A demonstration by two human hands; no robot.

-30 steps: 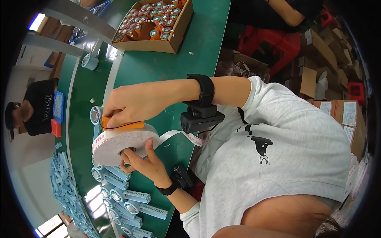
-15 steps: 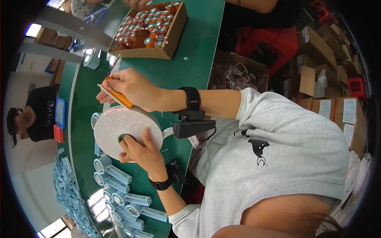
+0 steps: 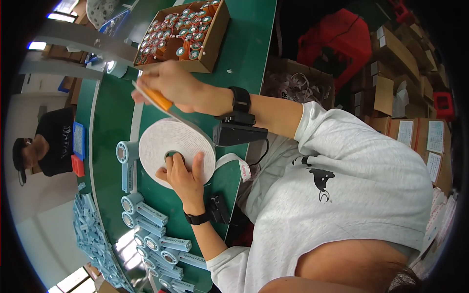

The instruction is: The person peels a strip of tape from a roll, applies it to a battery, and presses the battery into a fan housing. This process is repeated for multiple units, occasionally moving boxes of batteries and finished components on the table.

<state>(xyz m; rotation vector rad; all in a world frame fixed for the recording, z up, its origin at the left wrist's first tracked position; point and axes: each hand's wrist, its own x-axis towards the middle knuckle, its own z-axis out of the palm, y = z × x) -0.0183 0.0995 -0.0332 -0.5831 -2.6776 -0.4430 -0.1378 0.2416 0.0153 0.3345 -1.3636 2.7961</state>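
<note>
My left hand (image 3: 183,178) has its fingers hooked into the core of a big white tape roll (image 3: 156,139), the thumb resting against its flat face. Above the roll, my right hand (image 3: 176,87) pinches an orange-wrapped piece (image 3: 159,99), similar in colour to the battery cells in the box. A pale strip of tape (image 3: 168,111) runs from the roll's upper edge along this piece. Motion blurs the right fingertips. From the roll's right side, a loose tape tail (image 3: 230,157) hangs over the table edge. A light-blue handheld fan (image 3: 127,158) lies just left of the roll.
Several light-blue fans (image 3: 151,213) lie on the green table (image 3: 110,129) below the roll. A cardboard box (image 3: 215,53) of orange battery cells sits at the top. Small blue parts (image 3: 95,244) pile up at lower left. Another person (image 3: 49,141) is across the table. A red stool (image 3: 337,41) stands upper right.
My right hand has moved up and slightly right with the orange piece, away from the roll. My left hand and the roll have shifted right. An arm at the top is out of view.
</note>
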